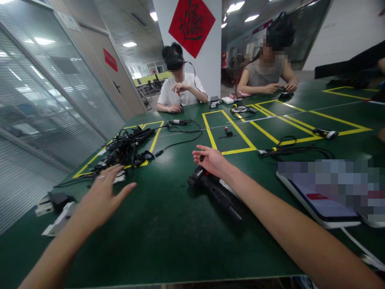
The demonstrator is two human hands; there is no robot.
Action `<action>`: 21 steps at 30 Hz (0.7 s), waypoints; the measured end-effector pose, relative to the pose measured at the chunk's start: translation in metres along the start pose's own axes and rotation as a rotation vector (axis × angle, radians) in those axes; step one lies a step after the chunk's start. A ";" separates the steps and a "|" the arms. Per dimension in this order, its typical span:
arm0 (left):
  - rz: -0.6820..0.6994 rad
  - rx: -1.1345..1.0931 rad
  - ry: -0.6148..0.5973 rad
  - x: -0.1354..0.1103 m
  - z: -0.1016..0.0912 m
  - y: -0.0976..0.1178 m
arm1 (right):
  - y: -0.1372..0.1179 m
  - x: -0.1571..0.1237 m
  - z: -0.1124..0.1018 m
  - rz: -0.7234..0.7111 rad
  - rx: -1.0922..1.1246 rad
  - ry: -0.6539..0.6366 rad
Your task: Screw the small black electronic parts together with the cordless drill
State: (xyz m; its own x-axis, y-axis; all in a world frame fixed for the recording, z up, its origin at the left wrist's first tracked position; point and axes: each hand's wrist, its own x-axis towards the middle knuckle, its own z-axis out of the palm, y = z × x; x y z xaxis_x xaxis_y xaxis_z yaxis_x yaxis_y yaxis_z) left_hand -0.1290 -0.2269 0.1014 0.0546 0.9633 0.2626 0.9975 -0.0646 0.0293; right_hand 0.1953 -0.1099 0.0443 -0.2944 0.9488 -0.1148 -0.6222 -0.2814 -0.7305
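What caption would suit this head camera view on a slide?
Left hand near a tangle of black cables, right hand above a black handheld device on a green table.

One left hand (102, 196) and one right hand (212, 160) show, with two co-workers (177, 84) (267, 70) opposite. One table (150, 245) holds one black tool (216, 194), one phone (325, 204) and one cable heap (126, 148). Two red signs (191, 26) (110, 60) hang beyond.

A black pistol-shaped tool (216, 195) lies on its side on the green tabletop (168, 245), its ribbed head just under the right hand (212, 160), apparently untouched. Beyond the left hand (104, 196), black cables (126, 149) sit in a tangled heap across yellow tape (156, 140).
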 end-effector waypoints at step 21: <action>0.468 -0.518 -0.096 0.074 0.040 0.115 | 0.008 0.002 -0.002 -0.077 -0.394 -0.037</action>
State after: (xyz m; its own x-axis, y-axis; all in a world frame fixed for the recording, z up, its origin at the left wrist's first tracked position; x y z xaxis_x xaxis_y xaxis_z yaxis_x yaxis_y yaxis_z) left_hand -0.0089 -0.1528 0.0858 0.4999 0.8214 0.2747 0.7196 -0.5704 0.3960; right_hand 0.1911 -0.1101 0.0367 -0.2879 0.9572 -0.0302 -0.3202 -0.1259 -0.9390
